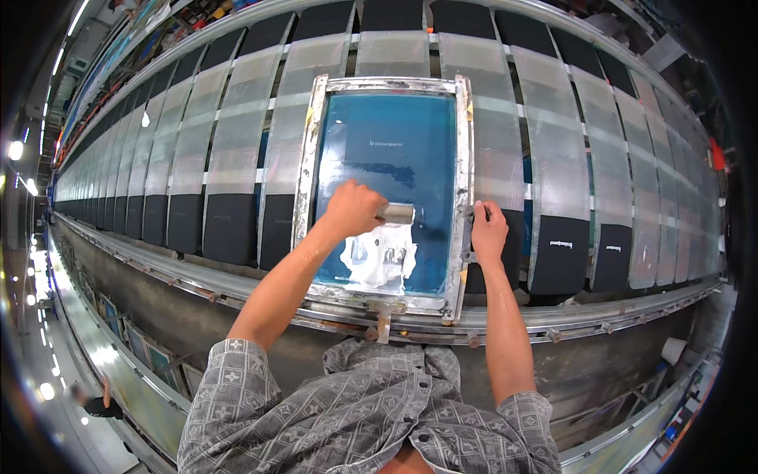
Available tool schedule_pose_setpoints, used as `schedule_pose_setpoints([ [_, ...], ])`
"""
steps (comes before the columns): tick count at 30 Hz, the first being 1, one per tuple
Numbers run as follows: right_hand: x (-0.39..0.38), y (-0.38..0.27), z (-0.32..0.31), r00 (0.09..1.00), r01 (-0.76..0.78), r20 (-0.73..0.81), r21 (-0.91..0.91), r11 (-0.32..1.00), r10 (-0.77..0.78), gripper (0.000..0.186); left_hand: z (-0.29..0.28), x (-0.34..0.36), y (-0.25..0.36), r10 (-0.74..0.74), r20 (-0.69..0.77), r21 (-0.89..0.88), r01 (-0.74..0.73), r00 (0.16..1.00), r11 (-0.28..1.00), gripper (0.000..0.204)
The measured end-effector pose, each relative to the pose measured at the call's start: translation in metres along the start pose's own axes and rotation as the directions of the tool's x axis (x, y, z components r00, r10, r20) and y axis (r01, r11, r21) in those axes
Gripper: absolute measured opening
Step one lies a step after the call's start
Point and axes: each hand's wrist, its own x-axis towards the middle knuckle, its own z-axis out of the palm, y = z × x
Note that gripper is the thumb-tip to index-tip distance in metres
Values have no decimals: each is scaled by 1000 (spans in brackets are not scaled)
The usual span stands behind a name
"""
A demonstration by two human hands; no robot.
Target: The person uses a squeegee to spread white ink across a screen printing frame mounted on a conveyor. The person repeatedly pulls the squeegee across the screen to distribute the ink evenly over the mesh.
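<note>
Over the long desk (482,110) lies the blue framed screen (387,118); above it I see the left hand (355,209) curled around a grey tool (398,213); the right hand (489,229), fingers bent, is at the screen's right edge, though I cannot tell whether it grips.

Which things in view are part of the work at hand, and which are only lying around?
Seem part of the work:
squeegee-like tool, held in the left hand
framed blue screen, the right hand at its right edge
black panels on the long pale boards

Seem only lying around:
white object, lower right
red object, far right
</note>
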Motion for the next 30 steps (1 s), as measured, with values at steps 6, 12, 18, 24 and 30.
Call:
schedule_pose_setpoints([
  [6,6,-1,-4,1000,25,-17,-12,1000,-25,25,20,-71,46,63,-79,-53,-67,995,996,5],
  [12,2,-8,-6,996,-49,73,47,998,46,23,6,-87,70,43,-181,-77,-58,983,995,29],
  [18,-6,3,-10,974,-156,215,411,898,70,21,10,-77,83,19,-114,-28,-22,993,999,28],
  [24,-5,5,-10,982,-83,188,555,828,-27,25,16,-73,76,48,-38,13,-48,998,999,31],
  [30,2,7,-8,975,-152,221,638,755,9,29,14,-66,74,44,47,35,-45,998,998,28],
])
